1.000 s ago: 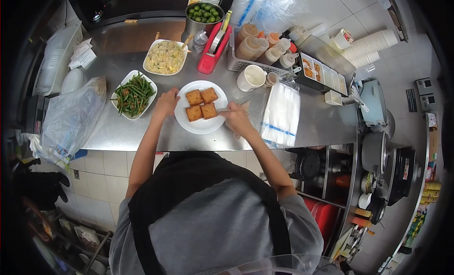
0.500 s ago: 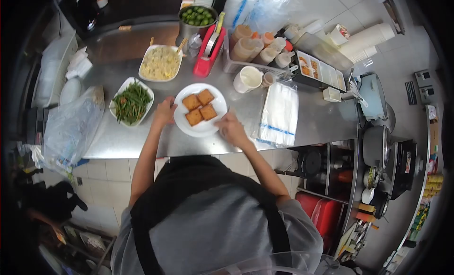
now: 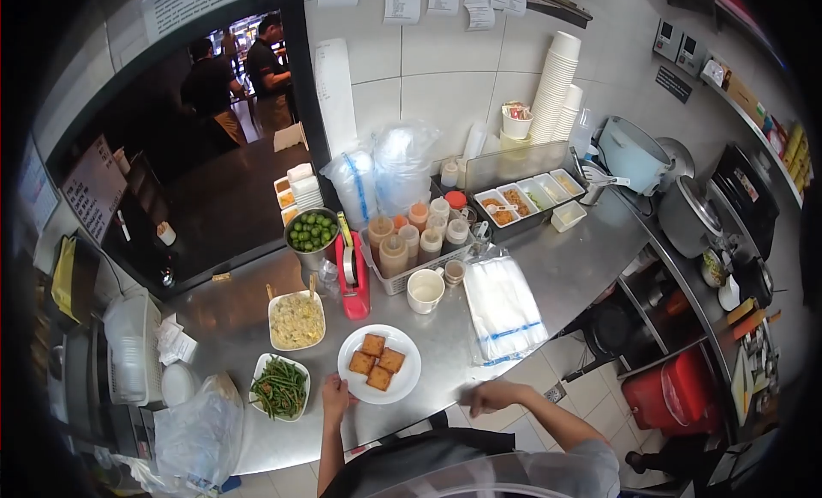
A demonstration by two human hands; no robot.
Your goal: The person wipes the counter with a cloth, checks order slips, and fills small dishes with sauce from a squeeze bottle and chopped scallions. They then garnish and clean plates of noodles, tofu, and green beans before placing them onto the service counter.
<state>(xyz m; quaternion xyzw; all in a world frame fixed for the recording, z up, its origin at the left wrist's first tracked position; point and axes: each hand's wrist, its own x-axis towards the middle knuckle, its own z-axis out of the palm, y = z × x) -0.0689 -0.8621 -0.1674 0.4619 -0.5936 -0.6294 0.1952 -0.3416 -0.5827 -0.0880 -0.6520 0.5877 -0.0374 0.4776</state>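
A round white plate (image 3: 409,388) lies on the steel counter, bearing several square golden-brown fried pieces (image 3: 377,363) grouped in its middle. My left hand (image 3: 336,397) is closed at the plate's lower left rim. Apart from the plate, my right hand (image 3: 490,398) is over the counter's front edge; its fingers look curled but are smeared by motion. Left of the plate stands a square white bowl of green beans (image 3: 280,388). Behind that is another white bowl of fried rice (image 3: 296,320), with utensil handles over its rim.
Behind the plate stand a red tape dispenser (image 3: 354,284), a pot of green limes (image 3: 312,232) and a basket of sauce bottles (image 3: 394,256). A white mug (image 3: 425,291) and plastic bags (image 3: 505,314) lie to the right. Two people (image 3: 267,70) show through the pass window.
My right hand has left the plate's right rim and moved right. My left hand stays at the left rim. The camera view has tilted up, showing the wall and pass window.
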